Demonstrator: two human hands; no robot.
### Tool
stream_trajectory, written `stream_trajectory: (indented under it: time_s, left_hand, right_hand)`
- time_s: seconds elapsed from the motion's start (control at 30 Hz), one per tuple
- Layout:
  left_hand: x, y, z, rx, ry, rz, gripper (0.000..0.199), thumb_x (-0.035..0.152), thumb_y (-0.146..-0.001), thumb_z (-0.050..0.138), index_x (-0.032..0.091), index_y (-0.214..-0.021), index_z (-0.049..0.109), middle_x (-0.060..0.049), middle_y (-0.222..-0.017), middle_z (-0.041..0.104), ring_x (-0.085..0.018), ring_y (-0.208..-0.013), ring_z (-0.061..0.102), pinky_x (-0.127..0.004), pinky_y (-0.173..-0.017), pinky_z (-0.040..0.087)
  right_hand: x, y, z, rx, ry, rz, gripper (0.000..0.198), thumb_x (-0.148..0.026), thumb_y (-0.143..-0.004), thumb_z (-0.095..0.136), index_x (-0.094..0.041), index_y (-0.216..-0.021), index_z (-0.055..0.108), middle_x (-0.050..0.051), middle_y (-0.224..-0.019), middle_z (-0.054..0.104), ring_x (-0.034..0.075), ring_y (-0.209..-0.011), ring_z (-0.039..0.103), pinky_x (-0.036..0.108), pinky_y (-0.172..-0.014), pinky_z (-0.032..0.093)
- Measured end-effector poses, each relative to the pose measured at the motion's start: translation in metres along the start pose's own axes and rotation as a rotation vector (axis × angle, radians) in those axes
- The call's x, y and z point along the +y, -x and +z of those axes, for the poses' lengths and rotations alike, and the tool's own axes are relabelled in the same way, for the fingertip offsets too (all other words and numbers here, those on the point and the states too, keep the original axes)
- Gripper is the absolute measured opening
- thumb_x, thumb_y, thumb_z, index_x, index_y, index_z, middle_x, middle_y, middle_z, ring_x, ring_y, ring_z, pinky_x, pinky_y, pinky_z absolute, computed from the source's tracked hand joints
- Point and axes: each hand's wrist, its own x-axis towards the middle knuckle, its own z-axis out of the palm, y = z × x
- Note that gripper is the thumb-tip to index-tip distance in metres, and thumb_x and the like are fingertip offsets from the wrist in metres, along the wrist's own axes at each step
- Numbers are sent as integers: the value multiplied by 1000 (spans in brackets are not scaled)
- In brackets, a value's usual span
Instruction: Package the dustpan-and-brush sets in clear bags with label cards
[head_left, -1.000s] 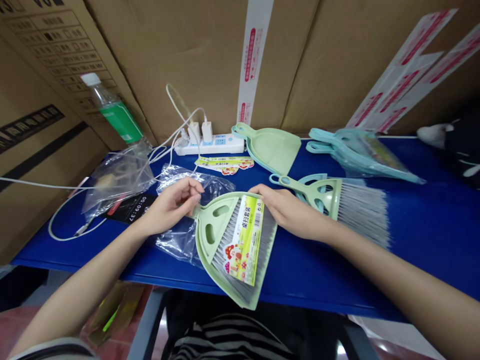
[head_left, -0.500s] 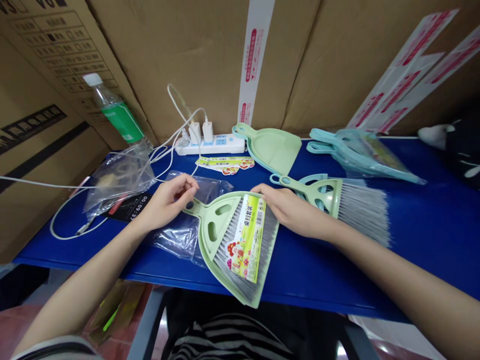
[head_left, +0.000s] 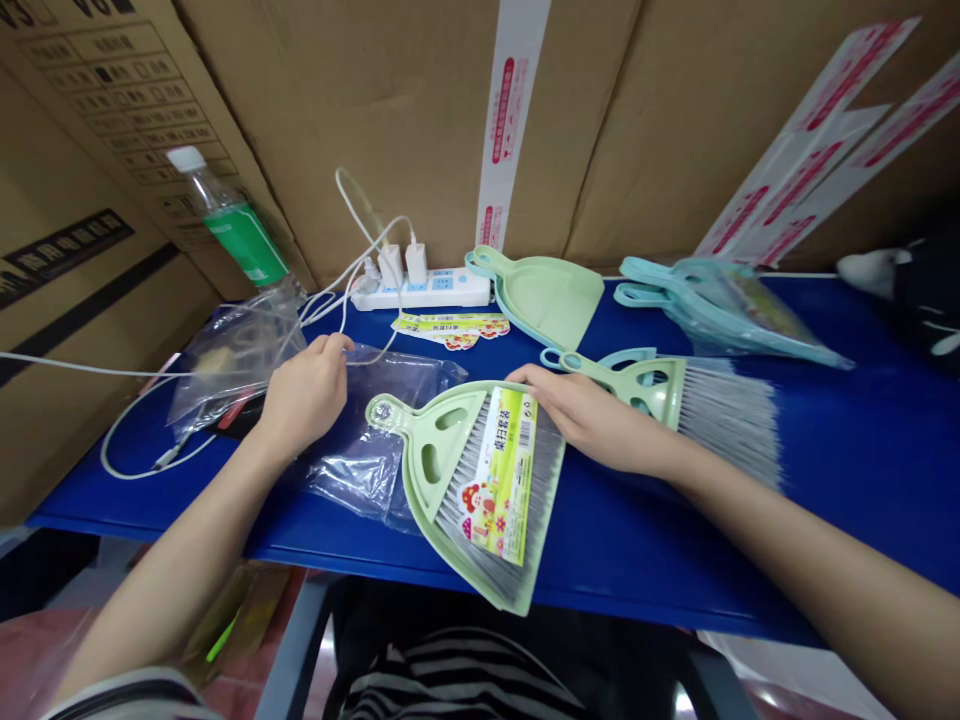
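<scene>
My right hand [head_left: 574, 408] grips the far rim of a light green dustpan [head_left: 424, 405], thumb hidden. A matching brush with grey bristles [head_left: 462, 495] is nested in the dustpan, and a printed label card [head_left: 510, 470] lies over the bristles. The dustpan tilts over the table's front edge, its handle pointing left. My left hand [head_left: 307, 395] is closed at the upper left edge of a clear plastic bag [head_left: 360, 475], fingers curled and partly hidden. The bag lies flat, partly behind the dustpan.
Behind stand a green dustpan [head_left: 555, 295] over a blue one, brushes [head_left: 727, 420] and bagged blue sets [head_left: 720, 290]. Label cards [head_left: 450, 325] lie before a power strip [head_left: 450, 288] with white cables. A bottle [head_left: 244, 235] and a phone [head_left: 240, 415] are left; cardboard [head_left: 405, 110] backs the blue table [head_left: 637, 550].
My left hand has left the dustpan's handle and moved left to the plastic bag's edge, its fingers curling. The dustpan with the brush has shifted slightly right in my right hand.
</scene>
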Motion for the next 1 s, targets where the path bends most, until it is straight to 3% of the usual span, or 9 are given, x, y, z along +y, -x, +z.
stream_trajectory:
  time_s: [0.13, 0.63, 0.83, 1.0]
  left_hand:
    - [2, 0, -1, -43, -12, -4, 35, 17, -92, 31, 16, -117, 56, -17, -115, 68, -34, -94, 69, -40, -71, 52]
    - [-2, 0, -1, 32, -72, -18, 37, 17, -91, 31, 16, -119, 56, -16, -114, 68, -29, -84, 70, -34, -60, 50]
    - [-1, 0, -2, 20, -103, -64, 39, 17, -91, 31, 14, -123, 55, -19, -119, 66, -31, -78, 70, -39, -60, 50]
    - [-1, 1, 0, 10, -31, -6, 38, 15, -89, 32, 15, -120, 54, -13, -104, 71, -28, -80, 71, -34, -62, 50]
  right_hand:
    - [0, 0, -1, 14, 7, -14, 17, -26, -95, 29, -23, -95, 47, 3, -81, 65, 17, -69, 60, 31, -64, 46]
    - [0, 1, -19, 74, 88, 15, 20, -28, -94, 29, -24, -92, 49, 1, -75, 64, 16, -61, 58, 29, -57, 42]
    - [2, 0, -19, 74, 112, 2, 22, -28, -95, 27, -24, -92, 48, 2, -73, 63, 17, -60, 58, 29, -56, 42]
    - [2, 0, -19, 75, 100, 7, 22, -30, -95, 28, -24, -91, 48, 1, -73, 62, 16, -61, 58, 28, -56, 42]
